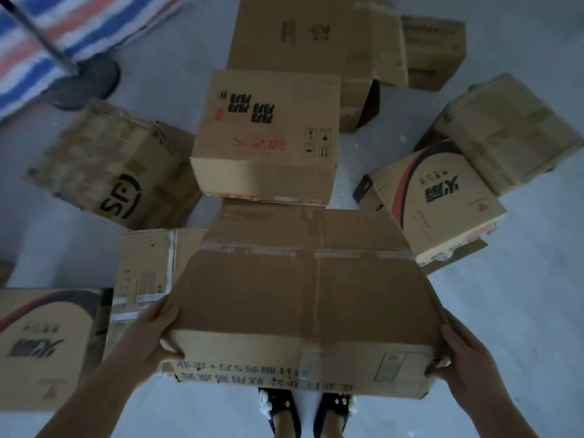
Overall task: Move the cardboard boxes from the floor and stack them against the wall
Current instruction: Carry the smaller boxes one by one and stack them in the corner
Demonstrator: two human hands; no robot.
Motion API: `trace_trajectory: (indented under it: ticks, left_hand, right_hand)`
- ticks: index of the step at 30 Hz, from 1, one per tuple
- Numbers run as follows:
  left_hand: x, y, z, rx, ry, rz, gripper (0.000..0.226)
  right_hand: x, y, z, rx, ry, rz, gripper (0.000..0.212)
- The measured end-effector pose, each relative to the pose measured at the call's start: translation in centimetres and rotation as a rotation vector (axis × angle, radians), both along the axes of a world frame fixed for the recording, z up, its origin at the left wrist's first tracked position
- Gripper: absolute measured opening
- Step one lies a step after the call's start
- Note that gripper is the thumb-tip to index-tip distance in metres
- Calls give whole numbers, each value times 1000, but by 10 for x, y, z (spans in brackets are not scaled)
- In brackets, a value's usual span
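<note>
A large taped cardboard box (300, 298) is held up in front of me, above my feet. My left hand (151, 330) grips its left end, and my right hand (458, 358) grips its right end with the thumb on top. Several other cardboard boxes lie on the pale floor beyond it: one with red and black print (268, 134) straight ahead, one marked SF (110, 165) at the left, and one with a red and black curve (436, 200) at the right.
A flattened box (145, 270) lies left of the held one, and another printed box (47, 346) sits at the far left. More boxes (309, 42) stand at the back. A metal pole on a round base (85, 80) and a striped tarp (47, 33) fill the back left.
</note>
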State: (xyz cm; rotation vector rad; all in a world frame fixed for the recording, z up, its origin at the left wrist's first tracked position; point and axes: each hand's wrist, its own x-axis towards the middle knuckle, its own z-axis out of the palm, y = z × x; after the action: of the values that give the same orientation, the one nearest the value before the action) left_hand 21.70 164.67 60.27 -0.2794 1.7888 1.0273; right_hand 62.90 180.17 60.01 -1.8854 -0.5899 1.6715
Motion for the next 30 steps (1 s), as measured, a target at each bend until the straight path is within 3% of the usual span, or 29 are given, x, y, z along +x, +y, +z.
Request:
trace_trajectory:
  ticks: [10, 24, 27, 30]
  left_hand:
    - [52, -78, 149, 231, 69, 255, 46]
    - [203, -211, 231, 323, 416, 669, 41]
    - [226, -242, 245, 328, 479, 777, 40]
    - [250, -274, 255, 330, 525, 889, 39]
  right_hand:
    - [-6, 1, 153, 224, 2, 146, 38]
    - [-5, 8, 221, 362, 185, 547, 37]
    - [-23, -4, 234, 388, 207, 734, 30]
    - [-57, -22, 247, 302, 241, 795, 38]
